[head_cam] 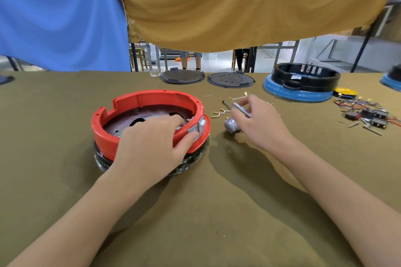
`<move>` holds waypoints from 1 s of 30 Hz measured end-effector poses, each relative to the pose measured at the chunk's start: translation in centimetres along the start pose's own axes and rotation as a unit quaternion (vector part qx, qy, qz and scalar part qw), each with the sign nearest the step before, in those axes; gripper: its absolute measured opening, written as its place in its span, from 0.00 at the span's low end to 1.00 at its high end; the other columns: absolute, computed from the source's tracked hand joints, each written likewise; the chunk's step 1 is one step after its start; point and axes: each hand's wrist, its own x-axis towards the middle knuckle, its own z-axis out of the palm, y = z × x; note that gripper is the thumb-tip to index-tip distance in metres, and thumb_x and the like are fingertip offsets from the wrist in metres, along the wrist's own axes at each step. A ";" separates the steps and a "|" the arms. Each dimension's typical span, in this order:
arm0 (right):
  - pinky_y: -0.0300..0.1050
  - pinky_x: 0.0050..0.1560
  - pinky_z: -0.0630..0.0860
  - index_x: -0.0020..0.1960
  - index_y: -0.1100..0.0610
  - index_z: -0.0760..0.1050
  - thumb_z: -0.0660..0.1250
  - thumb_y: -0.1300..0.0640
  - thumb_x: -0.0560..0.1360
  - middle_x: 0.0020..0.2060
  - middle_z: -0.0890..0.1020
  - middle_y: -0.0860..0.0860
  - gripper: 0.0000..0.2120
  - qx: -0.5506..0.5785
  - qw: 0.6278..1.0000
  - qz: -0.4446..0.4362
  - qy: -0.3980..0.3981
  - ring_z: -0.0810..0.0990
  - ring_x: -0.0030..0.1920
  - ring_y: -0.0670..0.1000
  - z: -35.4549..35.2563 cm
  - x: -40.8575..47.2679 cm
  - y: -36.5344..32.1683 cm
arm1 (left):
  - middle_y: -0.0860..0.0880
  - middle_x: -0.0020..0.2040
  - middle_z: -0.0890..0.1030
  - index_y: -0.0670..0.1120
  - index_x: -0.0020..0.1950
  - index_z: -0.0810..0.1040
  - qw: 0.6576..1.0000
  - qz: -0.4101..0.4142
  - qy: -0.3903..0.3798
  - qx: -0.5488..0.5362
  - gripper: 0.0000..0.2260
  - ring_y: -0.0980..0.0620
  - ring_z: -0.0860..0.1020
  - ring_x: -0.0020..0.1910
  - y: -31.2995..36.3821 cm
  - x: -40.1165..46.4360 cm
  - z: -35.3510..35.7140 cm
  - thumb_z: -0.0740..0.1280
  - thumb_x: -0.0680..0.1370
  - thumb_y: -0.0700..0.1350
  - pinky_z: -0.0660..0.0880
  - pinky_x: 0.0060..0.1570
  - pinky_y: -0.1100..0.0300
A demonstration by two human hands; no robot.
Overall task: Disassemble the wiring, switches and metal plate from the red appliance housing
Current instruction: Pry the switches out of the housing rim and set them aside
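The red appliance housing sits left of centre on the olive table, on a dark glossy base. Its dark metal plate lies inside. Grey switches are set in its front right wall. My left hand grips that wall, fingers inside on the plate and thumb outside against a switch. My right hand is to the right of the housing and pinches a grey screwdriver. A small grey part lies under it. Loose white wires with brass terminals lie between the hands.
A black housing on a blue base stands at the back right. Two dark round lids lie along the far edge. A pile of removed wires and black switches lies at the right. Blue and tan cloths hang behind the table.
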 end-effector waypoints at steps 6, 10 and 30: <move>0.32 0.29 0.69 0.51 0.51 0.81 0.69 0.55 0.78 0.39 0.80 0.44 0.03 0.230 0.969 -0.083 -0.046 0.74 0.30 0.40 -0.9 -0.9 -1.5 | 0.61 0.37 0.81 0.59 0.54 0.78 0.991 0.011 -0.104 -0.087 0.18 0.61 0.77 0.36 -1.8 1.0 -1.0 0.58 0.74 0.66 0.73 0.38 0.58; 0.36 0.26 0.64 0.48 0.57 0.85 0.74 0.58 0.74 0.30 0.77 0.46 0.04 0.370 0.916 -0.090 -0.125 0.68 0.27 0.43 -1.4 -1.3 -1.7 | 0.61 0.39 0.81 0.62 0.51 0.76 0.941 0.003 -0.299 -0.160 0.10 0.62 0.78 0.36 -3.8 3.8 -2.9 0.67 0.74 0.64 0.71 0.39 0.63; 0.36 0.24 0.64 0.44 0.63 0.83 0.73 0.61 0.73 0.27 0.76 0.52 0.05 0.357 0.897 -0.163 -0.203 0.67 0.24 0.48 -2.6 -1.7 -2.8 | 0.59 0.45 0.84 0.57 0.62 0.80 0.917 0.121 -0.274 -0.263 0.18 0.61 0.81 0.43 -4.7 4.4 -1.9 0.74 0.73 0.54 0.73 0.41 0.71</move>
